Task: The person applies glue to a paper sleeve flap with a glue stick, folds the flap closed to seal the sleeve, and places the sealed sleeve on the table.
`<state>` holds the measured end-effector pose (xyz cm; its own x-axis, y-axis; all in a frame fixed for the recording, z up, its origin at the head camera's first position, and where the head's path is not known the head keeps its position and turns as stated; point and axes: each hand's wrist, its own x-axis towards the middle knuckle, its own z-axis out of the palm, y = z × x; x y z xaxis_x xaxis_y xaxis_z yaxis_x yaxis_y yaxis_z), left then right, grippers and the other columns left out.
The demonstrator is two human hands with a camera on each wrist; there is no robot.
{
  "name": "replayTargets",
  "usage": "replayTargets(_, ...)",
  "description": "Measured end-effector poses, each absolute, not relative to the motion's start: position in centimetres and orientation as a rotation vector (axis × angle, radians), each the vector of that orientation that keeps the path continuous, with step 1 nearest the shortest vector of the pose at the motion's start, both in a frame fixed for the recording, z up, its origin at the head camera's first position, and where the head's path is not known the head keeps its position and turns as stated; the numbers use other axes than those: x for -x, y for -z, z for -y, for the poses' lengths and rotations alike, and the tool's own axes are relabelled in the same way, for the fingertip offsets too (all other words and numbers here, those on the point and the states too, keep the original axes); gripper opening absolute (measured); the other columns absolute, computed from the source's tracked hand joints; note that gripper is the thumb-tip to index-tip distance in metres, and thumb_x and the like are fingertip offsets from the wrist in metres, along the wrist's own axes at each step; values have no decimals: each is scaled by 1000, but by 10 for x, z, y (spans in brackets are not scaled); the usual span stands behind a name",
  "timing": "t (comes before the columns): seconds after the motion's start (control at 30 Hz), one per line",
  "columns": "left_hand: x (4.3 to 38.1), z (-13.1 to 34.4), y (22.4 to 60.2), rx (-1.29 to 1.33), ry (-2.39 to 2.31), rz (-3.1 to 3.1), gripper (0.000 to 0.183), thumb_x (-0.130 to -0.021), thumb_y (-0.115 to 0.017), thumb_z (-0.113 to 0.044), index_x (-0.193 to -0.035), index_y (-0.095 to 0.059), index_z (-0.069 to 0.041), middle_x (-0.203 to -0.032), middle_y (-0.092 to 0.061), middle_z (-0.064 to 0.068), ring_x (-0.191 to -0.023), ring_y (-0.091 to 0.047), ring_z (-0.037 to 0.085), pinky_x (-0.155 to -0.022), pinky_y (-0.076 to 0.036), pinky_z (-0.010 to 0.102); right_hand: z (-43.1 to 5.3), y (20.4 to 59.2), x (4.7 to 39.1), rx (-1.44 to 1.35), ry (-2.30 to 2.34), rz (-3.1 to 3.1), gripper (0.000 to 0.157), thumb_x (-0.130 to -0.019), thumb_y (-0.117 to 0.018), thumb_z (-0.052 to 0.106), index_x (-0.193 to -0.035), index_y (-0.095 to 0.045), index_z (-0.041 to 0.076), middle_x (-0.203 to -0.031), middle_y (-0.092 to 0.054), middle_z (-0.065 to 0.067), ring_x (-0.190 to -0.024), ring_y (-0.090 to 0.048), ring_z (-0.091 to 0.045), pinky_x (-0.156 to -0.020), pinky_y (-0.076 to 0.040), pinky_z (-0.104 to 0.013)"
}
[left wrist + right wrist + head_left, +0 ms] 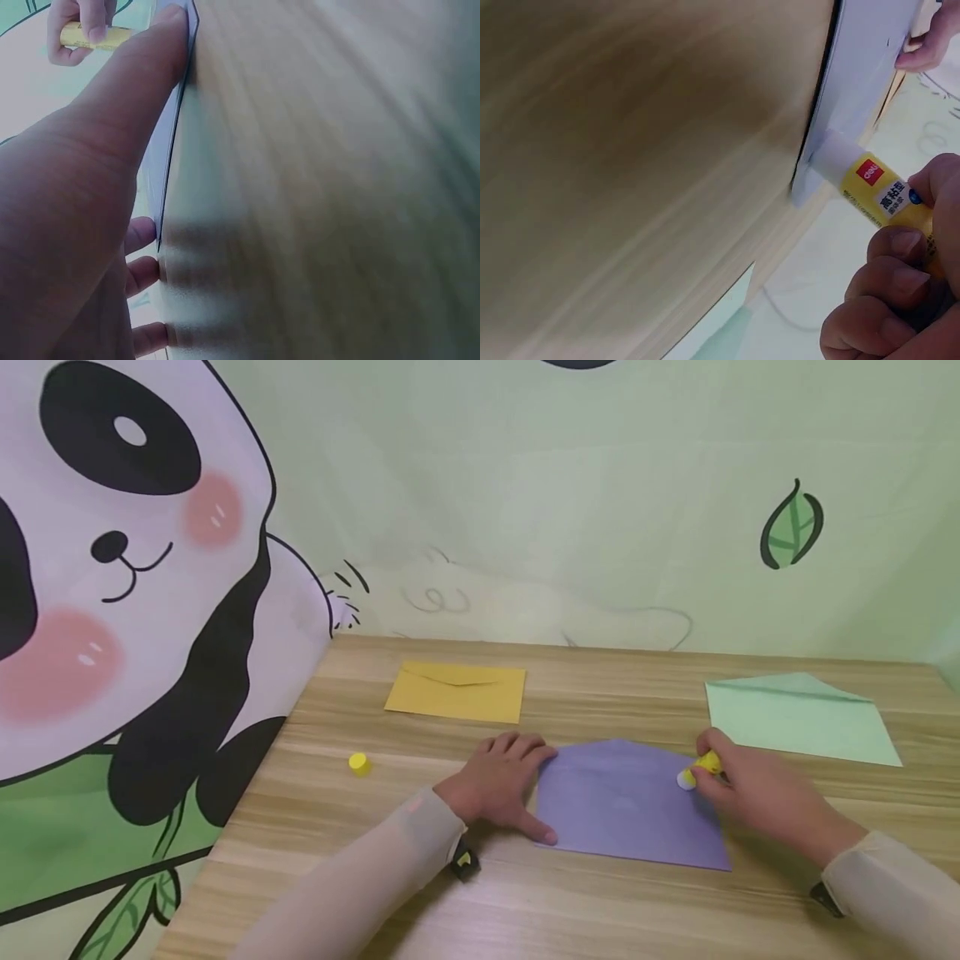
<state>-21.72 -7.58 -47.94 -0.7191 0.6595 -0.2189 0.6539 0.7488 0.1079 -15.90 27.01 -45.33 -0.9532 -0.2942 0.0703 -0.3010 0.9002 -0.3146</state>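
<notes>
A purple envelope (622, 802) lies on the wooden table, its flap side toward the back. Spread over its left edge, my left hand (506, 785) touches it with the thumb near the front left corner and a finger near the back left one. My right hand (757, 785) grips a yellow glue stick (881, 193) with its cap off. The white end of the stick meets the envelope near its right edge in the right wrist view. In the left wrist view, my left thumb (135, 90) lies along the envelope's edge.
The yellow glue stick cap (360, 764) stands on the table at left. Behind lie a yellow envelope (457, 693) at back left and a mint green envelope (802, 718) at back right. A panda-printed backdrop (525, 510) rises behind the table (300, 827).
</notes>
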Motion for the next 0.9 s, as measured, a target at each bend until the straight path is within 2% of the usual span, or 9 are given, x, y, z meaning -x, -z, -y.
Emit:
replayTargets(0.63, 216, 74, 481, -1073, -108, -2725, 119, -63, -70, -84, -156, -31, -20, -155, -34, 1, -144, -31, 30, -114, -31, 55, -290, 455, 154, -477, -424, 2961, 26, -96, -65, 26, -113, -52, 12, -58, -40, 7, -50, -36, -8, -44, -29, -26)
replayTargets(0.8, 213, 71, 478, -1160, -129, -2746, 122, -65, -76, -78, -156, -29, -12, -156, -37, 7, -145, -35, 26, -115, -35, 49, -290, 456, 153, -493, -445, 2948, 29, -96, -68, 28, -112, -52, 10, -61, -42, 7, -53, -37, -8, -46, -31, -26)
replayTargets(0.9, 213, 70, 477, -1203, -144, -2758, 125, -63, -79, -74, -157, -25, -12, -155, -38, 7, -143, -39, 24, -113, -38, 47, -289, 457, 152, -498, -452, 2945, 28, -96, -68, 28, -111, -52, 10, -62, -42, 7, -53, -38, -8, -46, -31, -25)
